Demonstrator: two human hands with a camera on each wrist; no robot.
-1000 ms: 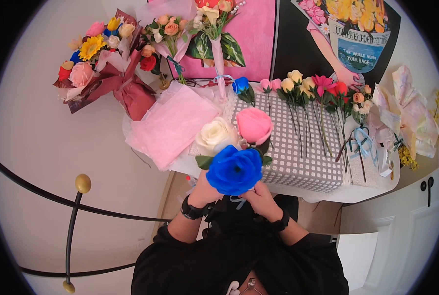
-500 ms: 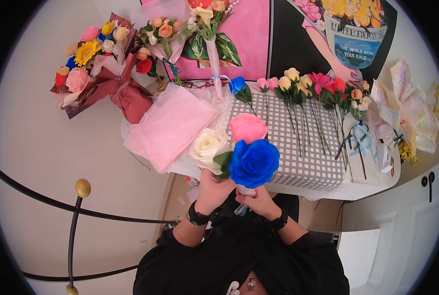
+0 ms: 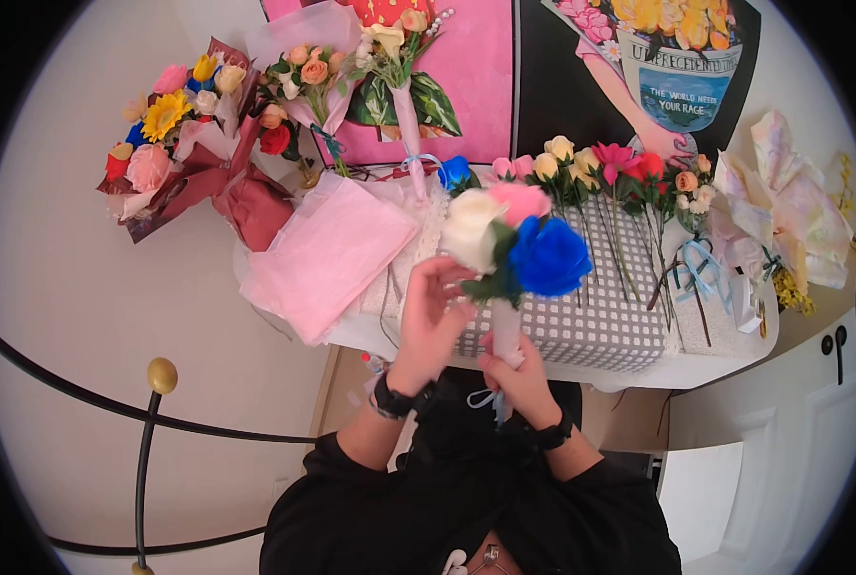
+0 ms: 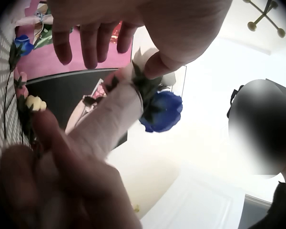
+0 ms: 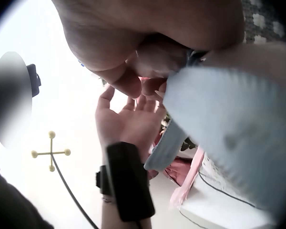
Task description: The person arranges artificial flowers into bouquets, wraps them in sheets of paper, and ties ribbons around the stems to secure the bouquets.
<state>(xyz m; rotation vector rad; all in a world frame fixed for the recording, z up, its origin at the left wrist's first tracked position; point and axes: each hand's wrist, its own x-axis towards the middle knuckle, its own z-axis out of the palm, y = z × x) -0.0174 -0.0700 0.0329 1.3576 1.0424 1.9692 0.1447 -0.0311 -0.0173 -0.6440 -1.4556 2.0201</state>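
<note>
My right hand grips the pale wrapped handle of a small bouquet, its fingers curled round it. At the top stand a blue rose, a white rose and a pink rose, with green leaves below them. Beside the leaves is my left hand, fingers apart and loosely bent. In the left wrist view its thumb overlaps the white petals, and nothing lies between thumb and fingers. A light blue ribbon hangs large and close in the right wrist view.
Pink wrapping sheets lie on the table's left. Several single flowers line the back of the checked cloth. Wrapped bouquets stand left and right. A white box sits near the right edge.
The bouquet has moved up and away from the body, toward the table, in the right hand. The left hand has come off the handle and risen beside the flowers, its fingers spreading.
</note>
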